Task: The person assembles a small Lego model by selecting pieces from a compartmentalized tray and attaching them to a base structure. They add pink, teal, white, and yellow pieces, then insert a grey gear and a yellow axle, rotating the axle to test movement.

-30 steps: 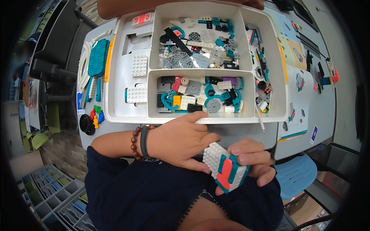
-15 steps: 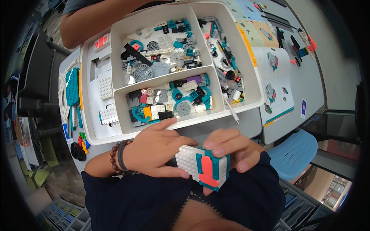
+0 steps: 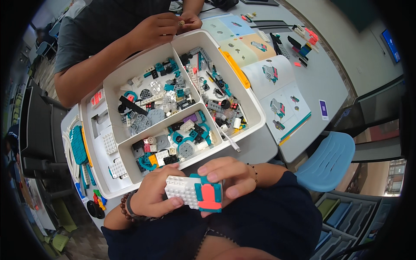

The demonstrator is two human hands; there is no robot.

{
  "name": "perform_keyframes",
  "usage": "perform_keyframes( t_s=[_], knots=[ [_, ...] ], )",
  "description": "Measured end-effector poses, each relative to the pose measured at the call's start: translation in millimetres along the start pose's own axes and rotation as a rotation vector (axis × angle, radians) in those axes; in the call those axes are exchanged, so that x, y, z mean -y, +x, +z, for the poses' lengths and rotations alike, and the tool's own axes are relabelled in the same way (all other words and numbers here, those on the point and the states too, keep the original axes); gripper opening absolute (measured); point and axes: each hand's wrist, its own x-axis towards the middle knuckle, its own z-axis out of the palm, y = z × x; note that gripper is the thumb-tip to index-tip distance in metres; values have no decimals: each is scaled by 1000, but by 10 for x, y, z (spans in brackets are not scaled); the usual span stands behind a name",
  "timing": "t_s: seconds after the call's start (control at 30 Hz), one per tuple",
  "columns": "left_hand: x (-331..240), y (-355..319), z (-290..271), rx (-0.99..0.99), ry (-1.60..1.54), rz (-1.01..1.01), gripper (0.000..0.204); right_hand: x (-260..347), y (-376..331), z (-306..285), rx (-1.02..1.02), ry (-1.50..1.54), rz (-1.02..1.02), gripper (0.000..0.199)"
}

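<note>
Compared with half a second ago, can see the brick block [image 3: 193, 193] held more level, and a fuller grip from the left hand [image 3: 149, 190], half closed, with thumb on the white studs [image 3: 185, 187]; would judge this as steadier, two-handed handling. To be found close before the dark shirt [image 3: 268, 216], just outside the parts tray [image 3: 255, 113]. At the right hand [image 3: 236, 173], see fingers curled around the teal end. Notice white body, teal strips [image 3: 199, 191] and coral plates [image 3: 209, 194], apparently joined neatly

Right of the gray table [image 3: 327, 82] are a light blue plastic chair [image 3: 326, 162], a pale wall [image 3: 352, 47] and a glowing screen [image 3: 391, 45]. Brown floor [image 3: 81, 229] and black furniture [image 3: 37, 130] show to the table's left.
</note>
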Motion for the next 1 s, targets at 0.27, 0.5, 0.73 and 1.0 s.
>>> perform_keyframes(
  t_s=[0.27, 0.5, 0.73, 1.0],
  knots=[
    [-5, -82, 22, -63, -279, -213, 41, 173, 198, -176, -48, -311, -278, 64],
    [-41, -35, 6, -49, -296, -187, 35, -75, 919, -1325, -265, -579, 694, 40],
    [-49, -64, 68, -87, -366, -226, 35, -819, 910, -1662, 279, -1194, 1058, 42],
    [-67, -53, 63, -69, -409, -218, 33, -1593, 681, -1926, 660, -1475, 1203, 41]
  ],
)
